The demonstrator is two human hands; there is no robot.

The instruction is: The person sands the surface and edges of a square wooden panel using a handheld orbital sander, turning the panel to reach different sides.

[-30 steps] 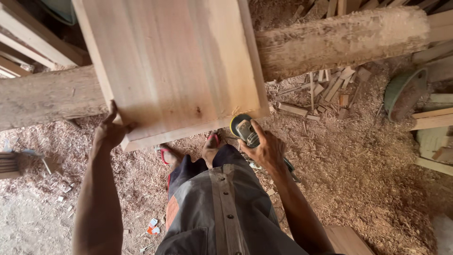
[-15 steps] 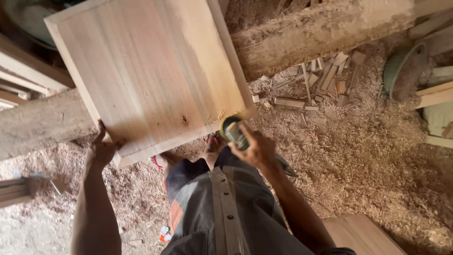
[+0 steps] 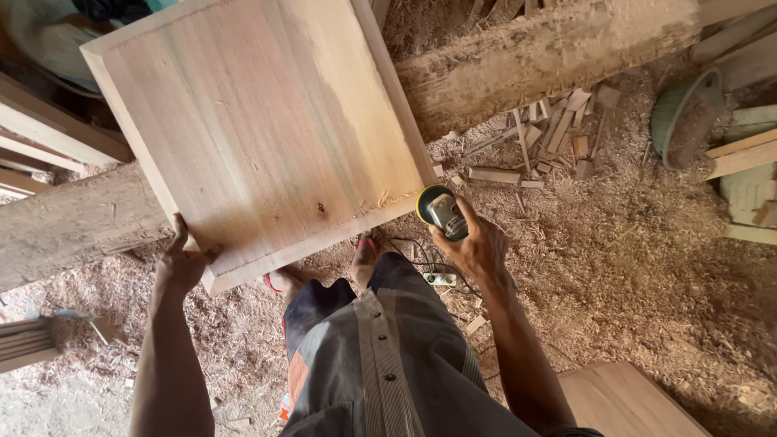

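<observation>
While propped on the log [image 3: 518,61], wooden panel [image 3: 259,133] tilts | left hand [image 3: 180,267] clamps its lower corner | right hand [image 3: 477,243] closed on sander [image 3: 441,210] beside panel's edge | risk: one-handed hold may slip, dropping panel.

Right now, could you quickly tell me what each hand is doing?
Left hand: closed on the near corner of the wooden panel.
Right hand: closed around the power sander at the panel's edge.

A rough log [image 3: 558,48] lay across the sawdust-covered floor [image 3: 647,267], carrying the wooden panel [image 3: 259,129]; offcuts [image 3: 558,137] lay scattered beside it.
</observation>
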